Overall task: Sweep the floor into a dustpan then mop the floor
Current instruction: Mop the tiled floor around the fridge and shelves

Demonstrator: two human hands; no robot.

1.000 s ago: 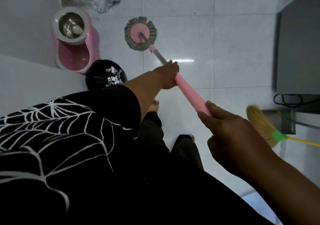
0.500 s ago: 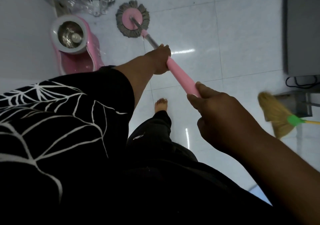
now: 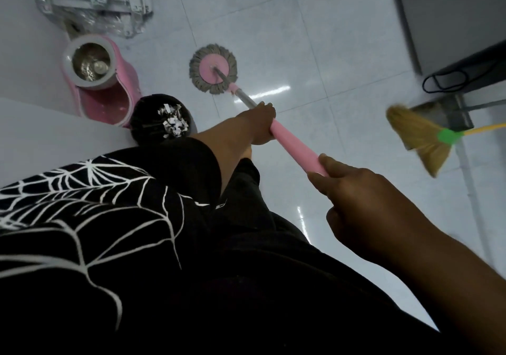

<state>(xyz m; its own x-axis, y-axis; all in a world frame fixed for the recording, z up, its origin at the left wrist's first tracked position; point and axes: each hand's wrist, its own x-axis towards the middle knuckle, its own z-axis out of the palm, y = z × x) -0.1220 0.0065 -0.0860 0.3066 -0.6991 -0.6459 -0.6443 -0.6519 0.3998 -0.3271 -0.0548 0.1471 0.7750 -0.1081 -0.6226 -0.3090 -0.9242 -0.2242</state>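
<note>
- Fingers (image 3: 267,107) of our left hand (image 3: 257,124) wrap round the mop (image 3: 295,146) where its pink grip (image 3: 284,137) meets the bare metal shaft. Our right hand (image 3: 364,204) clasps the grip's top end, forefinger laid along it.
- Glossy pale tiles of the floor (image 3: 342,40) spread beneath and beyond both sets of fingers, with a glare streak just past the left ones. We judge it slick once wet.
- From the right fingers the mop runs through the left ones and slants forward down to the tiles. We judge it a stiff, light pole, and two holds spaced along the grip give us leverage.
- Well to the right of our right fingers, a straw broom (image 3: 421,138) sits untouched.
- Left of and beyond our left fingers stands a pink bucket (image 3: 109,100) with a steel spin basket (image 3: 90,64).
- Just left of our left forearm, nearer us than the bucket, a black bin (image 3: 142,124) holds paper scraps (image 3: 172,120), so we judge the sweeping done.
- Ahead of the left fingers the round mop head (image 3: 213,68) lies flat on the floor. Its grey strands look soft and will likely drag when soaked.
</note>
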